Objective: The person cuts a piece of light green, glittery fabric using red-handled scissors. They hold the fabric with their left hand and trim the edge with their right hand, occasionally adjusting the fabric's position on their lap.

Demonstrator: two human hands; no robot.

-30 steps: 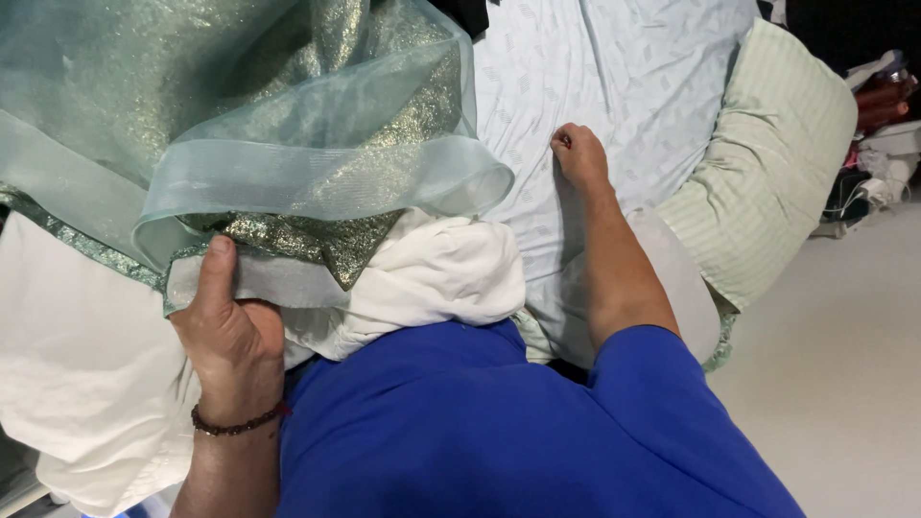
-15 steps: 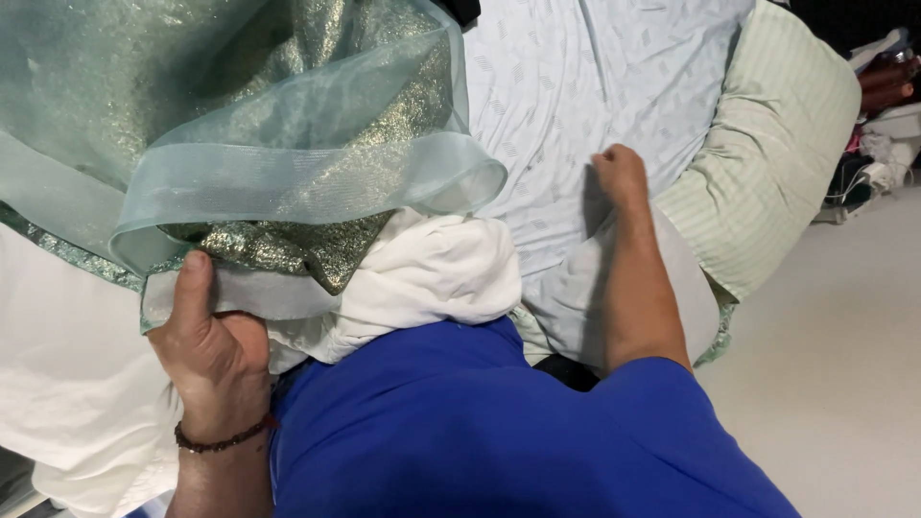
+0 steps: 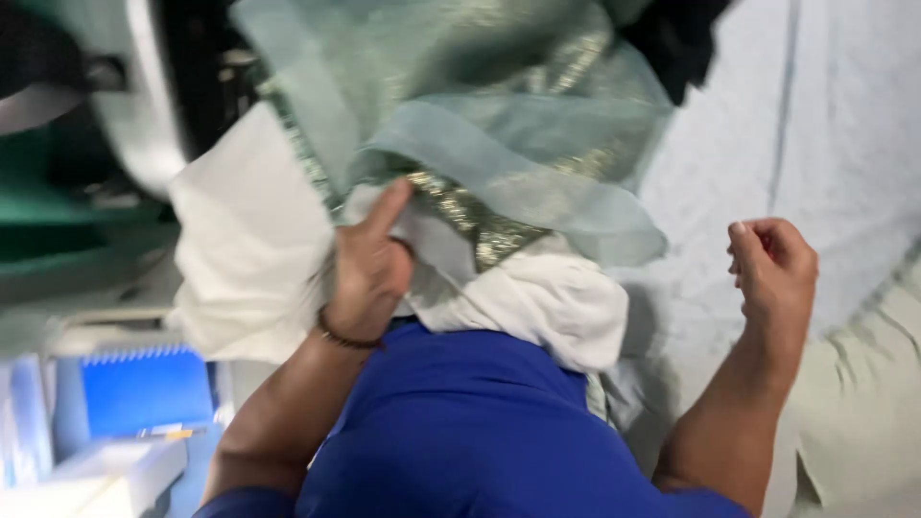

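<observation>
Against the white cloth (image 3: 254,249), left hand (image 3: 369,273) gripping green sheer fabric (image 3: 499,125); right hand (image 3: 772,264) fisted, empty.

I count two hands: my left hand (image 3: 369,269) and my right hand (image 3: 772,264). One sheer green cloth (image 3: 499,125) with gold trim, one white cloth (image 3: 537,297), one pale blue bedsheet (image 3: 815,125), one bracelet (image 3: 345,338) on my left wrist, one blue spiral notebook (image 3: 144,388), and one light green pillow (image 3: 863,412)
</observation>
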